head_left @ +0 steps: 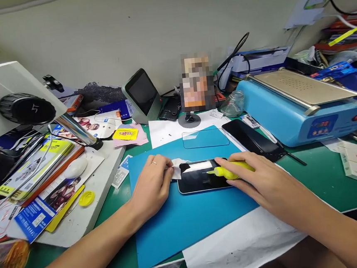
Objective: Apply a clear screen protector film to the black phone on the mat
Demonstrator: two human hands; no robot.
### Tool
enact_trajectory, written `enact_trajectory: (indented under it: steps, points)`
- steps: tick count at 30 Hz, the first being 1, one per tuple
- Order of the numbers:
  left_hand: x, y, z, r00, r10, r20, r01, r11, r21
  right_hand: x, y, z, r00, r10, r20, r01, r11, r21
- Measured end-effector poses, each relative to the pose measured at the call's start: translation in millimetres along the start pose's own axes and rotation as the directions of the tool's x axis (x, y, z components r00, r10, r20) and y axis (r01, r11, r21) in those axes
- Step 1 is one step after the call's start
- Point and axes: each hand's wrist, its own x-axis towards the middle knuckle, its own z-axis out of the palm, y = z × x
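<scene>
Now the right hand (257,181) has its grip closed around a yellow bottle (228,172), nozzle pointing left over the dark screen of a phone (201,185); whether the tip touches the glass, I cannot tell. The left hand (151,182) pinches a white tissue (176,169) at the phone's left end. The phone lies flat on a blue mat (180,225) on the green tabletop (323,188). Beyond it rests a clear, dark-edged panel (205,140), with a black phone-sized slab (250,138) to the right.
</scene>
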Motion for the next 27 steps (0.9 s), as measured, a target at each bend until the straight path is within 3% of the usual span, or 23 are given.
enact_trajectory:
  steps: [4, 12, 27]
  points:
    - [0.6, -1.1, 0.0, 1.0, -0.006, -0.008, 0.006, 1.0, -0.024, 12.3, -5.1, 6.0, 0.995, -0.097, 0.026, 0.098, 0.994, -0.04]
    - [0.5, -3.0, 3.4, 1.0, 0.015, -0.008, -0.015, 0.999, -0.045, 24.5, -10.6, 6.7, 0.986, -0.16, 0.052, 0.165, 0.98, -0.112]
    - [0.7, 0.4, 1.4, 0.999, 0.033, 0.003, -0.033, 0.997, -0.07, 26.4, -7.5, 8.1, 0.978, -0.163, 0.133, 0.184, 0.969, -0.163]
